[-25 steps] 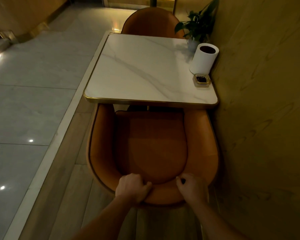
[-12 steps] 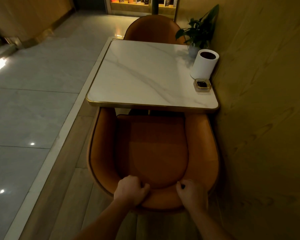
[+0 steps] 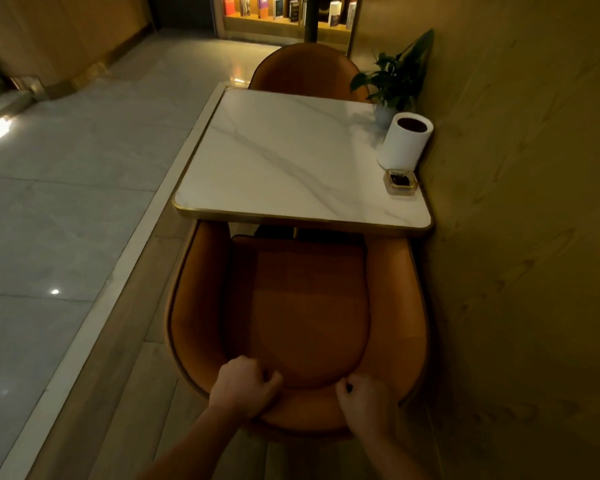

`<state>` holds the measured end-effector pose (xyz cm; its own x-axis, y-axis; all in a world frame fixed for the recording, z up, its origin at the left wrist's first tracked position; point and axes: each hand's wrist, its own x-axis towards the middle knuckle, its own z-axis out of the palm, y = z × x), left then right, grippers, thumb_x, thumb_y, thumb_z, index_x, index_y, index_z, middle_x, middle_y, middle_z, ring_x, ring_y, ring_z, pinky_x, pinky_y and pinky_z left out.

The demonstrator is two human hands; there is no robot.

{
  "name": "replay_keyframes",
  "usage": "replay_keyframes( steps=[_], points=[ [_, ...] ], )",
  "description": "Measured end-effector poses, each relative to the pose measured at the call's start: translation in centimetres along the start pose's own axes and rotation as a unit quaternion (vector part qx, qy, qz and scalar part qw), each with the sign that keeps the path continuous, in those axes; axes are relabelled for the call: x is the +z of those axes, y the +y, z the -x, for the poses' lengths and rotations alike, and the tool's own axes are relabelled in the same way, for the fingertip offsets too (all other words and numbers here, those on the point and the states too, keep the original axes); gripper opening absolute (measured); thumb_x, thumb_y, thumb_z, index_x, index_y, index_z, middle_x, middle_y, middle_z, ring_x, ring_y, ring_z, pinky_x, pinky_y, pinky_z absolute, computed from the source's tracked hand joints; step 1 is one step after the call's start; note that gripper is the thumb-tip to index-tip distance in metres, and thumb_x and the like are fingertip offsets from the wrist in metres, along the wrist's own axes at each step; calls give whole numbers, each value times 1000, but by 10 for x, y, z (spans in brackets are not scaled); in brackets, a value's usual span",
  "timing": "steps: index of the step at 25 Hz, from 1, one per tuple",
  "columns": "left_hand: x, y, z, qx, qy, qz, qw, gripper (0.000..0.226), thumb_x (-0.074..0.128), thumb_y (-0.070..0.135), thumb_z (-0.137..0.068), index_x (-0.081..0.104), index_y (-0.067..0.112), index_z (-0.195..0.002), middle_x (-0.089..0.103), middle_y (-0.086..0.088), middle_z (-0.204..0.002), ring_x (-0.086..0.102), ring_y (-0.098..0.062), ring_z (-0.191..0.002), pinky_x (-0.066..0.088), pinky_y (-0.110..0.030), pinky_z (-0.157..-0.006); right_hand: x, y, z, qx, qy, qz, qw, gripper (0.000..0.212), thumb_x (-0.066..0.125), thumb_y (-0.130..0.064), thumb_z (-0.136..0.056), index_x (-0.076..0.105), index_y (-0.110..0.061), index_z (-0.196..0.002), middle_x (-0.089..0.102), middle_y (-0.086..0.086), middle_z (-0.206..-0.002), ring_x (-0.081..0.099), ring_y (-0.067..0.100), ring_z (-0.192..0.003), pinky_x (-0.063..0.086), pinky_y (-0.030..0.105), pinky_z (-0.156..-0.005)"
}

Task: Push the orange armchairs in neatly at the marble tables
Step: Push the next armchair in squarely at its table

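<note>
Left hand (image 3: 245, 388), right hand (image 3: 364, 398) around armchair (image 3: 309, 306) backrest

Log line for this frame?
left hand: grips orange armchair backrest | right hand: grips same backrest | armchair front: under marble table edge

Low in the frame, left hand (image 3: 245, 388) and right hand (image 3: 364, 398) grip the backrest of the near orange armchair (image 3: 302, 306), its arms under the marble table (image 3: 291, 157); far orange armchair (image 3: 307, 69) at top centre
</note>
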<state>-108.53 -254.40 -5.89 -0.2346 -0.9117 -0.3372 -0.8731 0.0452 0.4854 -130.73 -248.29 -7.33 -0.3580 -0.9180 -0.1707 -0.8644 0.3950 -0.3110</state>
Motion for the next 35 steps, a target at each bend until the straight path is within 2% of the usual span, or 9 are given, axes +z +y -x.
replay_keyframes(
  steps=[4,9,12,16,18,20,23,28,35],
  points=[
    [-2,-1,-2,-5,1,-16,1000,45,47,52,-95,59,18,-67,49,5,-58,42,-9,-48,40,-25,-49,-2,2,-6,-8,-6,-16,1000,43,65,-32,-83,41,-22,-49,42,-8,-50,50,16,-53,30,29,-55],
    [-8,9,1,-28,-28,-39,998,38,47,48,-95,57,21,-71,52,5,-66,48,-10,-55,42,-26,-57,-8,-1,-5,-21,-24,-8,999,41,58,-35,-89,37,-28,-55,44,-11,-60,51,12,-63,35,31,-60],
    [-11,14,2,-38,-54,-70,995,38,46,47,-97,55,23,-69,53,6,-68,53,-14,-63,45,-32,-74,-12,-2,-6,-17,-46,-8,999,33,56,-34,-91,44,-29,-61,48,-12,-66,52,10,-68,35,30,-63],
    [-9,14,-1,-47,-84,-84,992,37,43,44,-99,52,26,-68,51,7,-68,52,-10,-66,39,-44,-106,-20,-7,-18,-33,-116,-7,993,14,57,-38,-90,63,-28,-82,60,-11,-78,61,14,-80,49,32,-76],
    [-9,12,1,-39,-81,-83,993,30,41,42,-100,59,26,-83,56,7,-78,58,-12,-78,35,-49,-111,-24,-12,-23,-42,-143,-11,989,20,57,-42,-93,67,-25,-93,65,-7,-87,62,15,-83,51,32,-78],
    [-12,11,5,-37,-73,-87,993,31,39,43,-101,61,26,-115,62,4,-104,60,-16,-103,30,-52,-115,-25,-18,-23,-52,-140,-20,989,24,56,-43,-95,66,-22,-99,63,-5,-88,59,14,-79,45,28,-64],
    [-18,10,10,-45,-62,-105,992,51,38,45,-102,36,26,-149,50,-3,-142,48,-23,-131,19,-55,-121,-25,-23,-22,-66,-131,-23,989,30,55,-43,-96,65,-19,-111,59,-6,-91,56,14,-82,36,24,-58],
    [-33,13,24,-42,-29,-128,990,66,37,50,-101,11,32,-158,25,-5,-162,18,-28,-151,8,-59,-122,-34,-28,-16,-79,-136,-20,987,43,53,-45,-97,59,-20,-131,62,1,-125,57,23,-112,46,33,-91],
    [-53,15,51,-49,7,-139,989,68,36,51,-100,7,33,-158,16,-7,-166,8,-29,-153,4,-62,-121,-56,-45,3,-108,-149,-25,983,50,52,-46,-97,52,-21,-140,57,2,-136,51,24,-124,43,38,-103]
  ],
)
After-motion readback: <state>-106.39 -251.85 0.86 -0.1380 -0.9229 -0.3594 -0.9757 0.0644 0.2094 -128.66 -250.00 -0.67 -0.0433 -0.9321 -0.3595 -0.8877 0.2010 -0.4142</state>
